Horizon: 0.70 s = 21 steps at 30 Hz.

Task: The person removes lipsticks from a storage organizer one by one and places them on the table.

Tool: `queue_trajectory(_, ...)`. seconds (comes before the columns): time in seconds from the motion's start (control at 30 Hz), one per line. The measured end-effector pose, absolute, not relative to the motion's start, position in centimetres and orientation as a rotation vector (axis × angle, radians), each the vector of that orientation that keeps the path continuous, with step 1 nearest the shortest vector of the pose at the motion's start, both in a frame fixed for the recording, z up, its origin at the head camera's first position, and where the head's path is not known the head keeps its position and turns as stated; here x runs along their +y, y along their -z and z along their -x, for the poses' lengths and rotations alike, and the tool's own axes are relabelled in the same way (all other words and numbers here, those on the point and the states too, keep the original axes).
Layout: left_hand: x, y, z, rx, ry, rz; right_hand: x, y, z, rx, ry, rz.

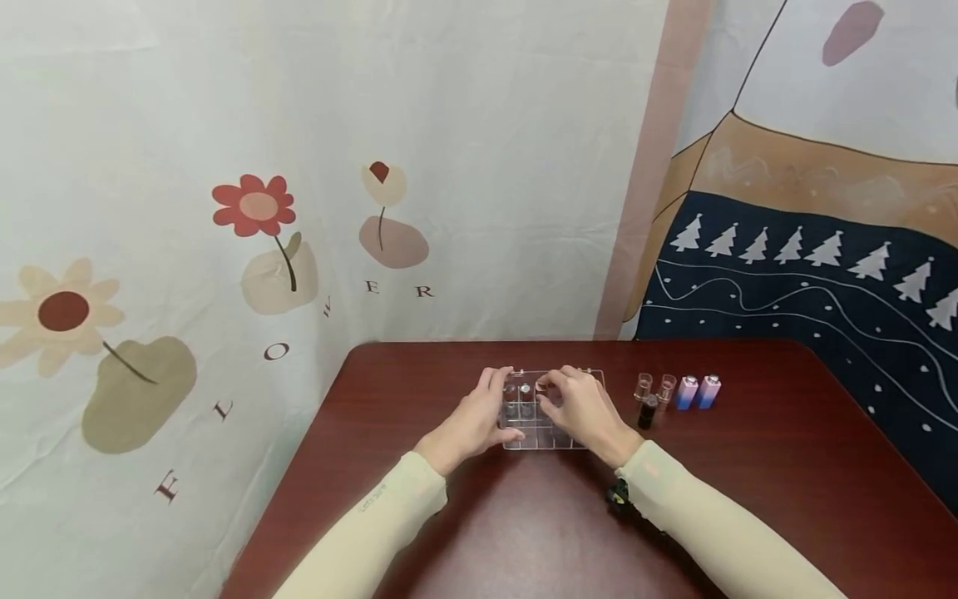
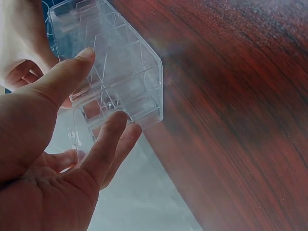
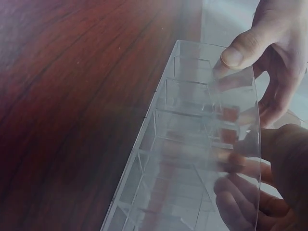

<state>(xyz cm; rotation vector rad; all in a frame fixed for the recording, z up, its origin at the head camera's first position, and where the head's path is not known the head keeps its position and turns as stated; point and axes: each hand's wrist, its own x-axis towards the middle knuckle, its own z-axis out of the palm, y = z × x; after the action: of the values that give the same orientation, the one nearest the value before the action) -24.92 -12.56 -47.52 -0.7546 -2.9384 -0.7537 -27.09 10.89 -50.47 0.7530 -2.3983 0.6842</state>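
A clear divided organizer [image 1: 554, 437] stands on the table, its compartments open at the top. My left hand [image 1: 473, 418] grips it by the left side, thumb [image 2: 72, 72] on the near side and fingers round the far part. Over its back row, my right hand [image 1: 587, 409] reaches in with curled fingertips that pinch a small, mostly hidden thing, apparently a lipstick tube. Beside those fingers, a lipstick tube [image 1: 526, 388] stands in a back compartment. Through the clear wall in the right wrist view, reddish parts [image 3: 228, 114] of tubes show.
Right of the organizer stand two clear-capped tubes [image 1: 644, 385], a black tube [image 1: 647, 412] in front of them, and two pink-and-blue tubes [image 1: 686, 393]. The dark red wooden table [image 1: 516, 516] backs onto a printed cloth [image 1: 486, 208].
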Motion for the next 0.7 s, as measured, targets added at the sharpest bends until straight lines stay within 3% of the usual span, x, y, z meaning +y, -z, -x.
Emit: queue_trajectory(0.7, -12.2, 47.38, 25.07, -2.968, 0.781, 0.727, 10.59, 50.09, 27.24, -2.465, -0.745, -0.708)
